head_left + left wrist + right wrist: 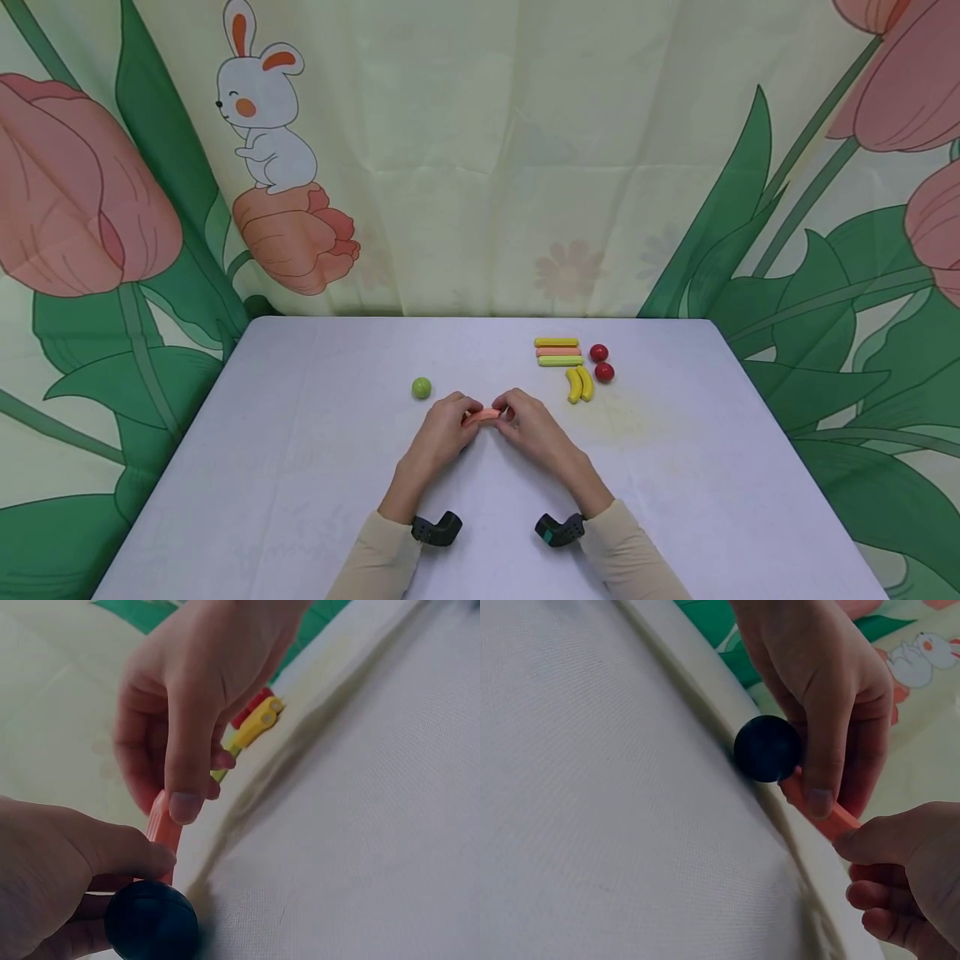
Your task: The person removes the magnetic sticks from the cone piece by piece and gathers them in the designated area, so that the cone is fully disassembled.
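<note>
Above the middle of the table, both hands pinch a pink-orange ribbed stick (489,414) that looks like modelling clay. My left hand (442,429) grips its left end between thumb and fingers. At the other end, the thumb and fingers of my right hand (536,429) hold it. In the left wrist view the stick (166,829) shows grooves along its length. A dark round shape (150,919) sits by the left hand there and covers part of that hand; what it is I cannot tell. The right wrist view shows the stick (836,823) slanting between both thumbs.
A green ball (422,388) lies left of the left hand. Back right are a yellow stick (557,342), a pink stick (558,352), a light green stick (561,361), two red balls (604,372) and two yellow bananas (580,384). A white cloth covers the table (300,467).
</note>
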Motion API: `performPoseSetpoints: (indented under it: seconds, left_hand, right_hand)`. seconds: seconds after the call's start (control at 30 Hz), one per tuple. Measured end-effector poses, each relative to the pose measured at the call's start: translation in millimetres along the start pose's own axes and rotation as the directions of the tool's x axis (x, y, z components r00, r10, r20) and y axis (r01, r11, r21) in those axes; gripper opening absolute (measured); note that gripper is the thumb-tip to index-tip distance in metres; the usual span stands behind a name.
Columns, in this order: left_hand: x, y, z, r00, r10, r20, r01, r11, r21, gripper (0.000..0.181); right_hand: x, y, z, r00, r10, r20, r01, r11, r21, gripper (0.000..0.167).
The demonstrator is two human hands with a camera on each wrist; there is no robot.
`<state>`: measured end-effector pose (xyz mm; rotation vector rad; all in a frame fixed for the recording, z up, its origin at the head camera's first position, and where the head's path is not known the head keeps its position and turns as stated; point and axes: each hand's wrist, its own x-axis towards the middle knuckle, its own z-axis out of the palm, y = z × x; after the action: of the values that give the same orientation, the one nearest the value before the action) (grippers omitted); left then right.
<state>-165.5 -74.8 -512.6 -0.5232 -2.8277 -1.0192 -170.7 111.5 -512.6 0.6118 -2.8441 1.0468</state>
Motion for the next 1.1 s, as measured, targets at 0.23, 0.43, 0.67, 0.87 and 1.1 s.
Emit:
performPoseSetpoints:
  seconds: [0.23, 0.43, 0.67, 0.87, 1.1]
  left_hand:
    - [-0.6, -0.9, 0.2, 1.0, 0.02, -0.024, -0.02, 1.0, 0.02, 0.02]
    - [-1.2, -1.6, -2.4, 0.999, -0.052, -0.003, 0.052, 0.998, 0.048, 0.029]
    - [-2.2, -0.4, -6.5, 0.994, -0.091, 0.061, 0.088, 0.995, 0.043, 0.035]
    - [-1.6, -0.1, -6.7, 0.987, -0.126, 0.096, 0.124, 0.992, 0.027, 0.034]
    - [-1.7, -0.3, -6.4, 0.987, -0.125, 0.104, 0.124, 0.992, 0.015, 0.034]
  right_hand:
    - [0.1, 2.2, 2.0, 0.999, -0.005, -0.037, 0.004, 1.0, -0.012, 0.023]
    - [0.1, 7.9, 1.4, 0.996, 0.045, -0.075, -0.048, 0.998, -0.037, 0.022]
    - [1.4, 12.5, -0.5, 0.991, 0.111, -0.081, -0.114, 0.993, -0.032, 0.02]
    - [1.4, 13.3, -1.3, 0.987, 0.153, -0.054, -0.154, 0.988, -0.018, 0.02]
    - [0.7, 13.1, 2.8, 0.991, 0.133, -0.008, -0.133, 0.99, -0.037, 0.026]
